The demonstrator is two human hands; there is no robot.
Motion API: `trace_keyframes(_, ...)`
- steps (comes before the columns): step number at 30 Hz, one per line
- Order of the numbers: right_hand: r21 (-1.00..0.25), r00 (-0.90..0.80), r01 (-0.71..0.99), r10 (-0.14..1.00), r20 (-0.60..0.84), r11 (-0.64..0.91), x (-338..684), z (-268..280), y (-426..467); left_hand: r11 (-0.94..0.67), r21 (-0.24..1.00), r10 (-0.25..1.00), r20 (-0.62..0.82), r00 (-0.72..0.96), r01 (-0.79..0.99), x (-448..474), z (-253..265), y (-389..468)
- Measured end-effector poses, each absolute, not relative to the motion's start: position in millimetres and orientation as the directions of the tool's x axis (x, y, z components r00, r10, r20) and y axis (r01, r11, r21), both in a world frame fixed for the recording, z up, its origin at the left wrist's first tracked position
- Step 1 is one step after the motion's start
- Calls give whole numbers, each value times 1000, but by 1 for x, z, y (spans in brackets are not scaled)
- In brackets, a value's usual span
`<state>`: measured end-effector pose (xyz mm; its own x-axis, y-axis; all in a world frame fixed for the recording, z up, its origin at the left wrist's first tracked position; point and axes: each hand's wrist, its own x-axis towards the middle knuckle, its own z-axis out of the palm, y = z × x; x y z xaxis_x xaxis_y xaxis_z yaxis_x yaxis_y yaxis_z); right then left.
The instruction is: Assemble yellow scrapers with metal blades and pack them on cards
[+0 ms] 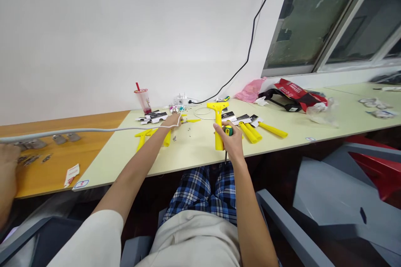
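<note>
My right hand is closed around a yellow T-shaped scraper handle, held upright over the table's front edge. The same hand grips a screwdriver with a green and yellow handle, its shaft pointing down. My left hand is stretched far forward, near black and white blade packs and a white power strip. Its fingers are too small and partly hidden to make out. Yellow scraper handles lie beneath my left forearm. Small screws are scattered between my hands.
A white cable crosses over my left wrist. A cup with a red straw stands by the wall. More yellow handles lie right, before a red bag. At far left, another person's arm is beside metal pieces.
</note>
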<state>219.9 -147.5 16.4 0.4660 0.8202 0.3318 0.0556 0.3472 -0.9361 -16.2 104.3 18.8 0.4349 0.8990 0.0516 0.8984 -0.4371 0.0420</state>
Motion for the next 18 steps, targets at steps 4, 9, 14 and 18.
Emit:
trace_keyframes(4,-936,438,58,834,336,347,224,10,-142,-482,-23,876,21,482,876,-9,24,111)
trace_keyframes(9,-924,443,143,812,380,355,228,3,-137,-521,-28,851,55,522,853,-7,23,114)
trace_keyframes(14,-923,444,133,811,382,362,230,0,-134,-503,32,858,143,494,864,-16,19,112)
trace_keyframes(18,-931,425,101,831,358,350,231,-1,-134,-499,153,848,287,445,853,-23,28,110)
